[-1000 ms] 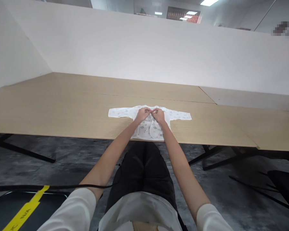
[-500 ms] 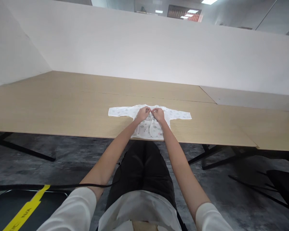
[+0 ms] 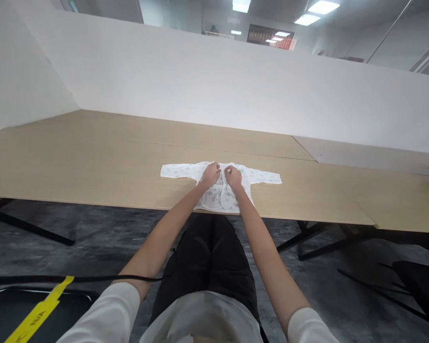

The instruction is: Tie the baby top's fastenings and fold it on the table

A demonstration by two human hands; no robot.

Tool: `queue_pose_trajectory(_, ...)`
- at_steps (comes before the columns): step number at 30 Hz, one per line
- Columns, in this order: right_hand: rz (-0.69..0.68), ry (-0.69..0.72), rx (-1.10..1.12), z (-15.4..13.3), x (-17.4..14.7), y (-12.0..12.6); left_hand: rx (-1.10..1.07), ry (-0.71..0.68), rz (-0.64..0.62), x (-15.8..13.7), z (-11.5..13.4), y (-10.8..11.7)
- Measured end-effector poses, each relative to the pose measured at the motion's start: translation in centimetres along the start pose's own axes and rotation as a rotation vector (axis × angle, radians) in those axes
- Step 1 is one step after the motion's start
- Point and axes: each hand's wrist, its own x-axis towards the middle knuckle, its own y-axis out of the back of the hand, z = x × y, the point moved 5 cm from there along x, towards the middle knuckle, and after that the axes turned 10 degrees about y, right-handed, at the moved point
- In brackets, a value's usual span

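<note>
A long table (image 3: 93,166) with a pale wood-look top stands on dark legs (image 3: 32,228), a thin seam (image 3: 232,152) running lengthwise toward the back. Directly on it lies a small white shirt (image 3: 218,195) with a scattered print — spread flat, sleeves stretched out to either side, its hem close to the near edge — and wood showing all around.

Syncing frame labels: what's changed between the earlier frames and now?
The bare left hand and bare right hand have drawn apart: their fingertips, close together before, now show a clear gap. Whether either let go of cloth is too small to tell. The head view tilted slightly up.

Unchanged: the white, printed, long-sleeved cloth shirt lies with sleeves spread on the pale wood-grain table.
</note>
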Motion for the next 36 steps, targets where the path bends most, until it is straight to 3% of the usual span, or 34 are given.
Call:
queue_pose_trajectory(9,-0.191,0.107,-0.045,-1.2,0.1,0.0,0.122,-0.152,-0.107,-2.1,1.5,1.0)
queue_pose_trajectory(18,-0.117,0.113,0.155,-1.0,-2.7,1.3,0.028,-0.167,-0.158,-3.3,1.1,0.9)
queue_pose_trajectory(27,-0.063,0.089,0.266,-0.6,-2.7,1.9,-0.304,-0.131,-0.229,-3.0,0.1,0.7)
queue_pose_trajectory(31,-0.059,0.145,0.234,-0.9,-3.0,2.1,-0.372,-0.100,-0.240,-3.1,0.1,0.8)
queue_pose_trajectory(36,-0.038,0.111,0.295,-0.8,-3.1,2.1,-0.404,-0.075,-0.226,-3.1,-0.1,0.8)
